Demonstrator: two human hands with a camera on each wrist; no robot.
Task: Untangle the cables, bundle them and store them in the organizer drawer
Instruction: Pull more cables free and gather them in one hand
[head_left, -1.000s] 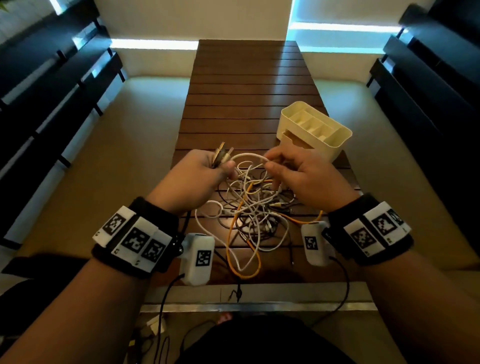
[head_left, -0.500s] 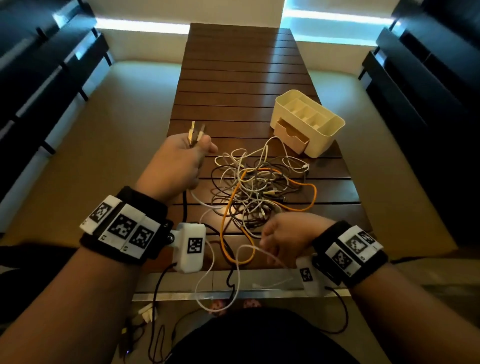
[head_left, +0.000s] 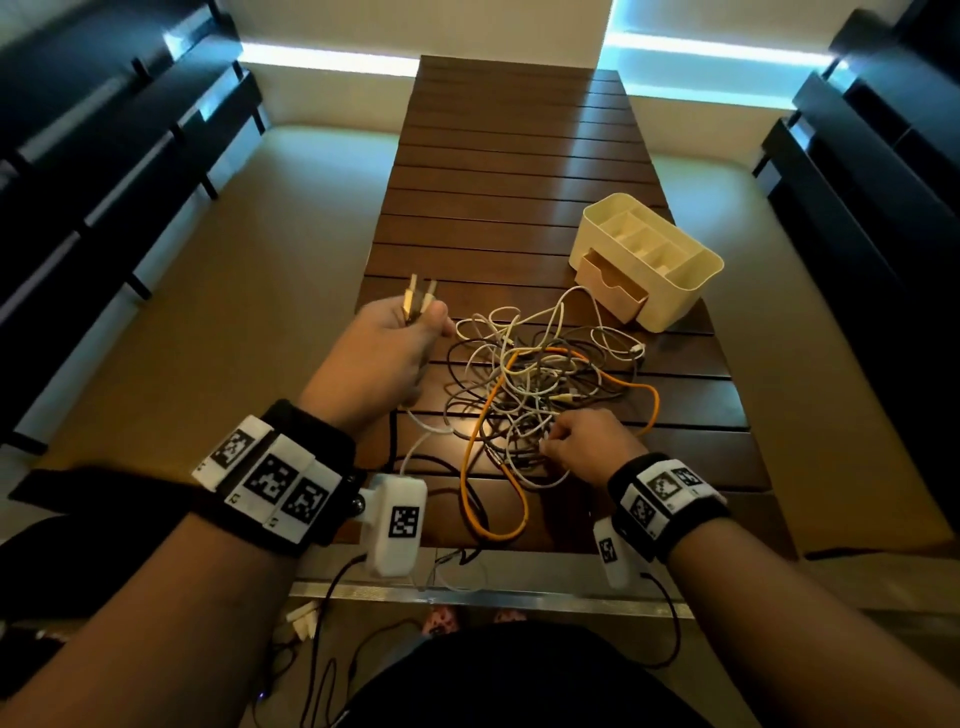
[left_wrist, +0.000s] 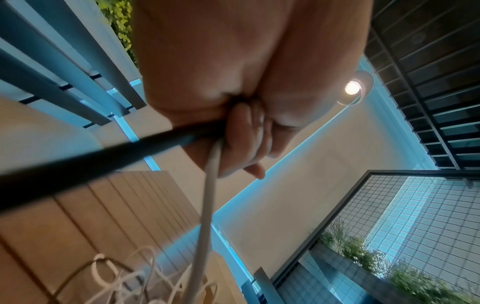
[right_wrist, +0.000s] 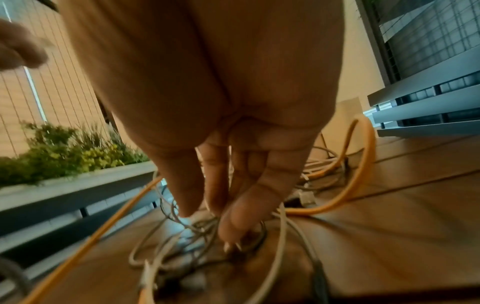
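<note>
A tangle of white, grey, dark and orange cables (head_left: 540, 379) lies on the brown slatted table (head_left: 498, 171). My left hand (head_left: 418, 332) is raised at the tangle's left and grips a few cable plugs (head_left: 422, 297) that stick up from the fist. In the left wrist view the left hand (left_wrist: 244, 142) is curled round a black cable (left_wrist: 103, 158) and a white cable (left_wrist: 207, 205). My right hand (head_left: 551, 441) reaches into the tangle's near side. Its nearly straight fingers (right_wrist: 233, 222) touch thin white strands beside the orange cable (right_wrist: 363, 164). The cream organizer (head_left: 691, 288) stands behind the tangle, its drawer (head_left: 613, 283) pulled slightly out.
Dark slatted benches (head_left: 104, 171) line both sides of the table, over a beige floor (head_left: 249, 312). The table's metal near edge (head_left: 488, 597) is close to my body, with wrist-camera wires hanging below it. A planter with green shrubs (right_wrist: 64, 154) shows in the right wrist view.
My right hand left the far side of the tangle, drew a white cable towards the near edge, then returned to the tangle's near side. The left hand moved left, still gripping the plugs.
</note>
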